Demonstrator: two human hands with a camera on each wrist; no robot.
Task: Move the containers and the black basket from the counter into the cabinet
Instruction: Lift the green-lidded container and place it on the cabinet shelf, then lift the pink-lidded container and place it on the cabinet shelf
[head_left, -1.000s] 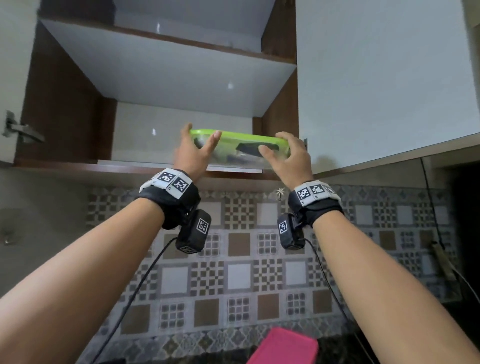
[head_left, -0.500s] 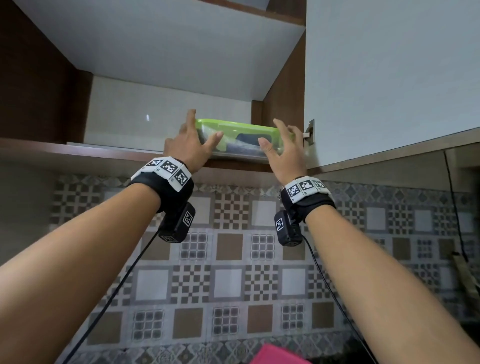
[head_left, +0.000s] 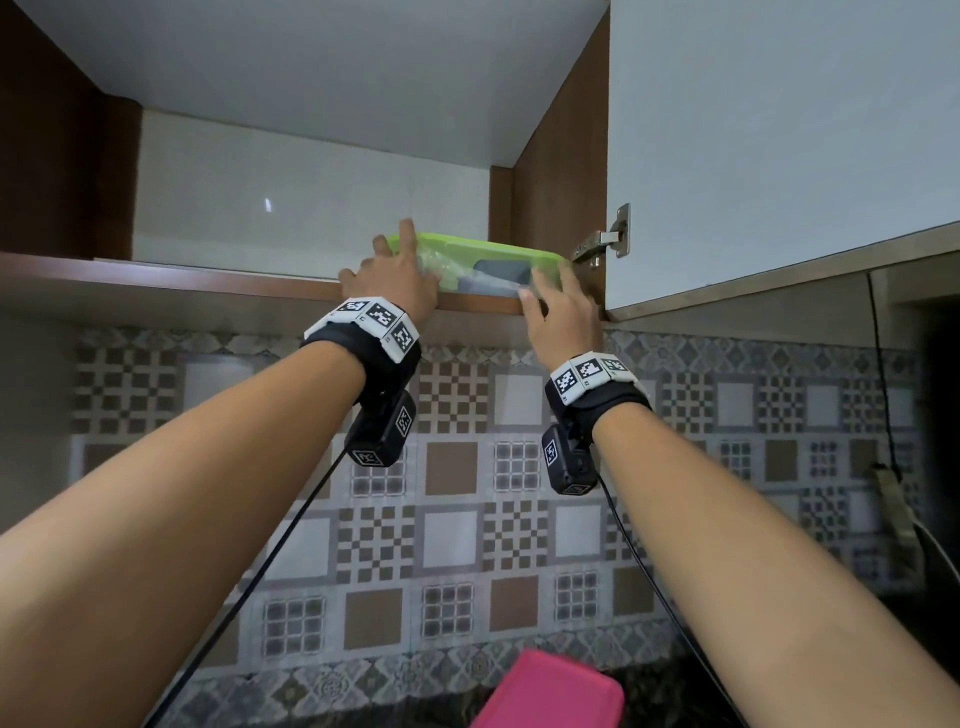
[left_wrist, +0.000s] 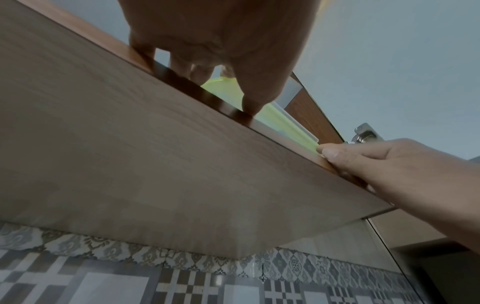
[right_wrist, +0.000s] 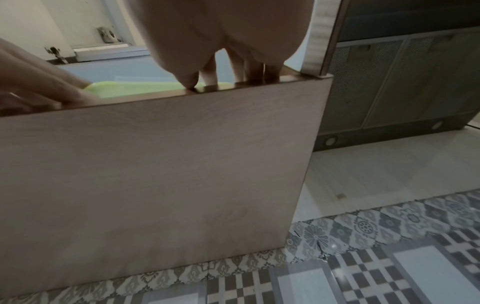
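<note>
Step in hand, by the look of it: seating the container on the cabinet shelf, at its right end beside the side wall. Best done by pushing it straight back from both near corners with even pressure, keeping the green lid level and clear of the hinge, then drawing both hands off without dragging it forward. Left hand at the left end, fingers fairly straight over the lid's left edge, thumb low at the shelf lip; pressing more than gripping. Right hand at the near right corner, fingers loosely extended, thumb tip against the lid edge, nothing clasped. Pink container waiting below on the worktop. No black basket in view.
</note>
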